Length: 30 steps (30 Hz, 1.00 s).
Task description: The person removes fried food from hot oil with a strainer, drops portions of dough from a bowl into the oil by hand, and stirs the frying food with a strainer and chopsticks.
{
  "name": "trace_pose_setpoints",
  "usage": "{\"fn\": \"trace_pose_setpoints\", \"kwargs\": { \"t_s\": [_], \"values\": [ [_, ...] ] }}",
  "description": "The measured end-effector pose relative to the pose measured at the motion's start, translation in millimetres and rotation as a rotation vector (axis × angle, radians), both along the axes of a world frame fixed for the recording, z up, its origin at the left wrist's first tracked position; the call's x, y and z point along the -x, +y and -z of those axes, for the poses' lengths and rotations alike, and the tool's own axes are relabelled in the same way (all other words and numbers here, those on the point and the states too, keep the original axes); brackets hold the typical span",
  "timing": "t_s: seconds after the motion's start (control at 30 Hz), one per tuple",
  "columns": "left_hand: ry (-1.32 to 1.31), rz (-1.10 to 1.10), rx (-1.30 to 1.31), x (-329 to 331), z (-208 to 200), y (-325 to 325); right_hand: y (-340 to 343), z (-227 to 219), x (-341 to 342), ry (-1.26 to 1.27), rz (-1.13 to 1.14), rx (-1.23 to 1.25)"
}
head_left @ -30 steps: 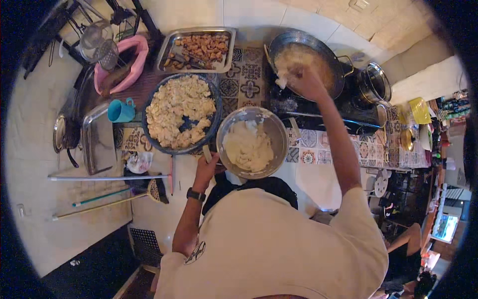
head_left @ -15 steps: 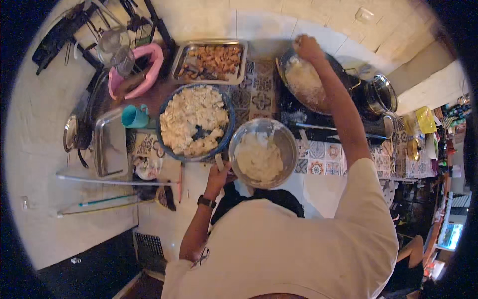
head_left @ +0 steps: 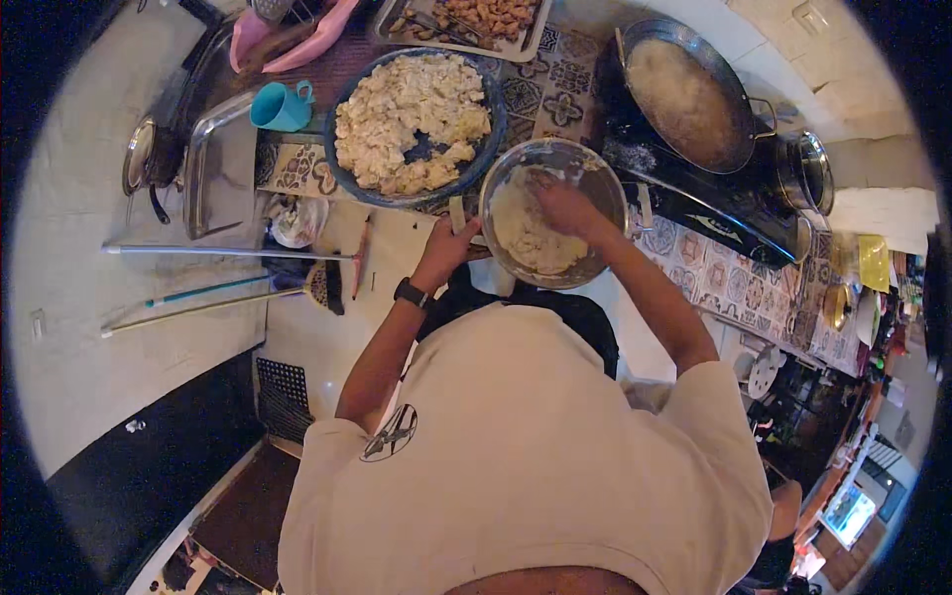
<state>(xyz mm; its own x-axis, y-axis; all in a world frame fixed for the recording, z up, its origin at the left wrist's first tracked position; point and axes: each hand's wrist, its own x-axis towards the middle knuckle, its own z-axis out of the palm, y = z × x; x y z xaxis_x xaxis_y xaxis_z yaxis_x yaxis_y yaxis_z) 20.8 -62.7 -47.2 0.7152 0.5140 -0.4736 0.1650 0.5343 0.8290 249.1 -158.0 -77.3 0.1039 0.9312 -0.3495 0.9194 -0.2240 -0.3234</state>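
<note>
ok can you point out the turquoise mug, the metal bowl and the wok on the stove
turquoise mug [head_left: 284,109], head view, on the mug's body
metal bowl [head_left: 603,182], head view, on its bare inner wall
wok [head_left: 723,72], head view, on its dark inner wall

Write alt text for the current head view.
A person's right hand reaches into a wide bowl of pale, thick mixture while the left hand holds its left side. Beyond are a round blue tray of lumpy food, left, and a wok of frothy liquid on a black stove, right.
</note>
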Motion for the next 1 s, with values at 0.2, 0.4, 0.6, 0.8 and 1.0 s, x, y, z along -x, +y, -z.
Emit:
{"fn": "trace_pose_setpoints", "kwargs": {
  "t_s": [0.2, 0.4, 0.6, 0.8, 1.0],
  "values": [
    [0.022, -0.007, 0.033, 3, 3, 0, -32, 9, 2, -0.148, -0.216, -0.01],
    [0.01, 0.016, 0.04, 3, -1, 0, -40, 8, 16, -0.229, -0.193, -0.121],
    [0.031, 0.009, 0.04, 4, 14, 2, -33, 7, 29, -0.21, -0.411, -0.026],
    [0.013, 0.008, 0.03, 5, 7, 1, -31, 3, 28, -0.166, -0.238, -0.01],
    [0.055, 0.06, 0.0, 4, 0, 3, -32, 3, 26, -0.026, -0.165, -0.296]
  ]
}}
